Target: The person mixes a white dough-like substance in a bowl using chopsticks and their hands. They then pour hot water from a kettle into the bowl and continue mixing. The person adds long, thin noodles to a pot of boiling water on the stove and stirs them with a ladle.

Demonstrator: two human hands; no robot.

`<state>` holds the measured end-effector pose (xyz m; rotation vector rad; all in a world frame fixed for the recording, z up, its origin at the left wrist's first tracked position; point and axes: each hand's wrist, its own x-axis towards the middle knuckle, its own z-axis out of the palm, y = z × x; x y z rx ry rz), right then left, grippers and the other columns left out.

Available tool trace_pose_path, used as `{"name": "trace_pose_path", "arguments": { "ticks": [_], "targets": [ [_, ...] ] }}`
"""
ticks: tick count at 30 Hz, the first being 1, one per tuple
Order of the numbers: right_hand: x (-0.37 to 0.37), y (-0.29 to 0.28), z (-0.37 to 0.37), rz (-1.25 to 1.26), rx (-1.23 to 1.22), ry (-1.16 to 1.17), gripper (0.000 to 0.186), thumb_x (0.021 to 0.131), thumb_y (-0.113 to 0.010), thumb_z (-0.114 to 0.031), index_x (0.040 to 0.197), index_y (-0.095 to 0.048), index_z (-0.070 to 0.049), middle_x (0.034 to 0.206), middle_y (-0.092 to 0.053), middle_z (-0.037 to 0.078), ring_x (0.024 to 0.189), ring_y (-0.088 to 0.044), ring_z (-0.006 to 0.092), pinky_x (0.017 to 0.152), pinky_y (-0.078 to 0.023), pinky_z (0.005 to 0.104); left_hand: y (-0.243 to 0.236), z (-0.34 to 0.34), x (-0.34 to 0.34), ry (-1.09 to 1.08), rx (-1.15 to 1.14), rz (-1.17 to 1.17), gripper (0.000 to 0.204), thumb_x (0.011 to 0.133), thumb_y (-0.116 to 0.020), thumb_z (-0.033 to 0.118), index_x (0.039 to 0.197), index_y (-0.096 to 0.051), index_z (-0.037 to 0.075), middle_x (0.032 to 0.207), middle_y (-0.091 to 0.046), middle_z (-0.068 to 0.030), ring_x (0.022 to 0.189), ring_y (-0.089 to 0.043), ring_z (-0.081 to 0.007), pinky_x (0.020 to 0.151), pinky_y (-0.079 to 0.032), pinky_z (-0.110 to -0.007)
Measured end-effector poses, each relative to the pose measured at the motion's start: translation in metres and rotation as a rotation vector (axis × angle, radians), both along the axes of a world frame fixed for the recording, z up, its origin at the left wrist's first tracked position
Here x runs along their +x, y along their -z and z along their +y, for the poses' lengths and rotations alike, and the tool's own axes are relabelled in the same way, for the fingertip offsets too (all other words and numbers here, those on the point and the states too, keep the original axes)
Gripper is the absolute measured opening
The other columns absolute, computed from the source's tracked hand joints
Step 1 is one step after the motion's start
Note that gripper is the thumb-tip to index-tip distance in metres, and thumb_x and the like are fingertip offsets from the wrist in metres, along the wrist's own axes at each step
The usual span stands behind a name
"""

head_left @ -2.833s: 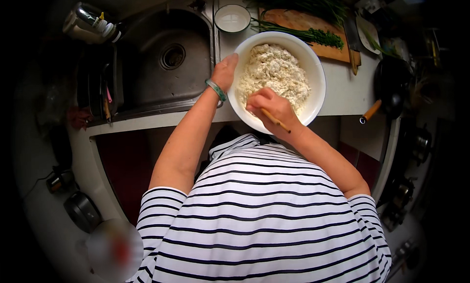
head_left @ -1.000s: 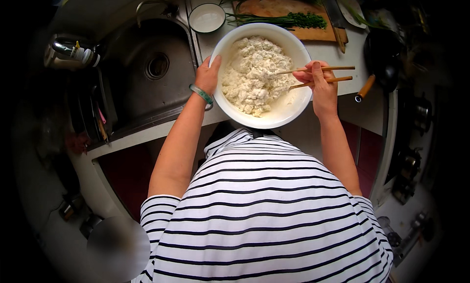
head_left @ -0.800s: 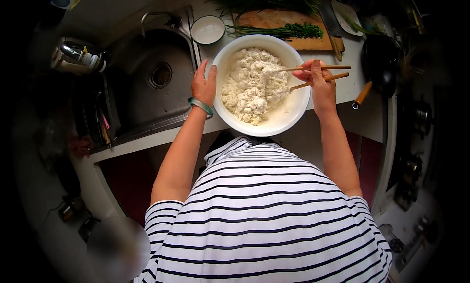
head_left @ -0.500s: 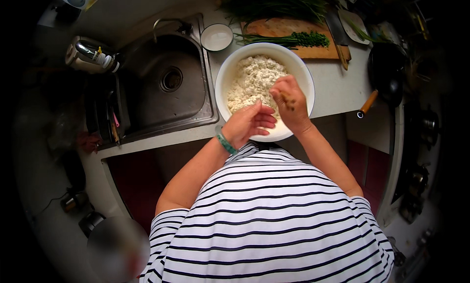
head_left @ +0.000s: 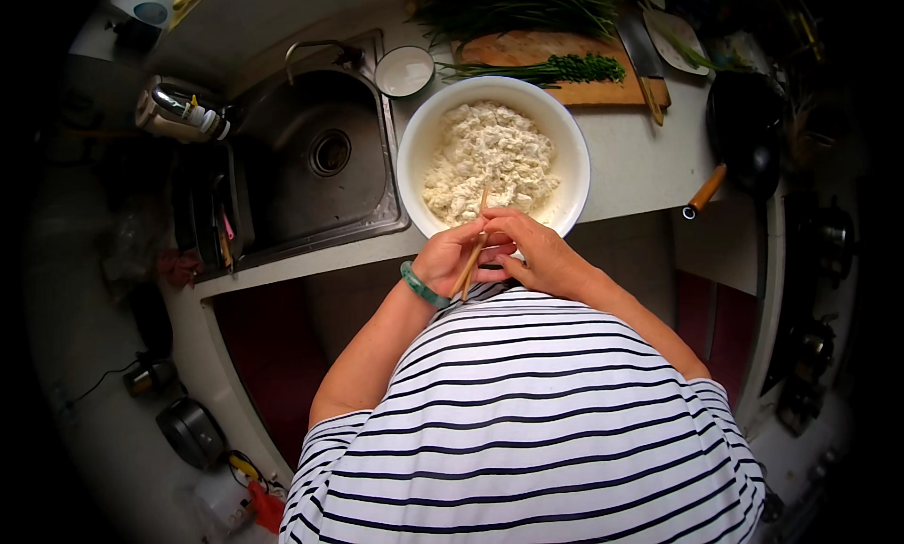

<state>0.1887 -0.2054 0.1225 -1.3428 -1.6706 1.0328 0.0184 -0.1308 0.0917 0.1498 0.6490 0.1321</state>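
A pair of wooden chopsticks (head_left: 474,262) slants across the front of a large white bowl (head_left: 576,182), the tips pointing at shaggy, crumbly dough (head_left: 494,153) inside it. My left hand (head_left: 450,260), with a green bangle (head_left: 423,285) at its wrist, is closed around the sticks by the near rim. From the other side my right hand (head_left: 541,254) pinches the same sticks, fingers touching the left thumb. Parts of the fingers overlap, hiding some of the grip.
Left of the bowl is a steel sink (head_left: 282,168), with a small white bowl (head_left: 405,72) behind. Chopped greens (head_left: 589,69) lie on a wooden cutting board (head_left: 527,47) beside a knife (head_left: 644,59). A black wok (head_left: 744,135) stands at the right.
My right hand has come down toward me and left, out of the bowl, bringing the chopsticks to my left hand. My left hand, open before, has closed on them.
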Motion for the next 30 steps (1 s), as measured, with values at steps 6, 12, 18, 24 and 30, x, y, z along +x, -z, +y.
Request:
{"name": "trace_pose_path", "arguments": {
  "ticks": [6,12,18,24,30],
  "targets": [
    [0.015,0.01,0.005,-0.164,0.058,-0.089,0.034,0.077,-0.066,-0.01,0.108,-0.055,-0.005,0.114,-0.055,0.011,0.107,-0.052,0.0291,0.087,-0.045,0.0363,-0.007,0.001,-0.004,-0.018,0.128,0.163,0.022,0.094,-0.045,0.01,0.113,-0.05,0.002,0.094,-0.063,-0.0091,0.084,-0.065,-0.0145,0.062,-0.059,-0.027],
    [0.022,0.033,0.015,-0.195,0.19,-0.08,0.03,0.075,-0.067,-0.008,0.104,-0.059,-0.008,0.107,-0.057,0.009,0.1,-0.055,0.0271,0.083,-0.047,0.0347,-0.035,-0.005,-0.01,0.003,0.231,0.392,0.014,0.094,-0.045,0.008,0.106,-0.048,0.002,0.078,-0.054,-0.0037,0.051,-0.044,-0.003,0.037,-0.036,-0.013],
    [0.017,0.042,0.036,-0.388,0.385,-0.14,0.023,0.075,-0.065,-0.012,0.097,-0.061,-0.012,0.095,-0.058,0.004,0.086,-0.057,0.0222,0.072,-0.048,0.0323,-0.052,-0.014,-0.011,-0.106,0.208,0.278,0.011,0.095,-0.041,0.007,0.103,-0.047,0.002,0.077,-0.053,-0.0038,0.049,-0.038,-0.0011,0.037,-0.03,-0.012],
    [0.026,0.05,0.062,-0.53,0.636,-0.161,0.017,0.071,-0.064,-0.016,0.087,-0.06,-0.015,0.1,-0.059,0.001,0.084,-0.057,0.018,0.071,-0.048,0.0299,-0.06,-0.008,-0.017,-0.131,0.204,0.269,0.014,0.094,-0.04,0.005,0.106,-0.046,0.002,0.078,-0.052,-0.0035,0.048,-0.036,-0.0004,0.037,-0.029,-0.012],
    [0.033,0.06,0.084,-0.59,0.656,-0.145,0.008,0.072,-0.056,-0.013,0.08,-0.054,-0.014,0.101,-0.059,-0.001,0.09,-0.055,0.018,0.073,-0.047,0.0291,-0.07,0.001,-0.032,-0.136,0.19,0.27,0.016,0.094,-0.04,0.005,0.109,-0.046,0.0,0.078,-0.052,-0.0043,0.048,-0.035,-0.0002,0.036,-0.029,-0.012]
  ]
}}
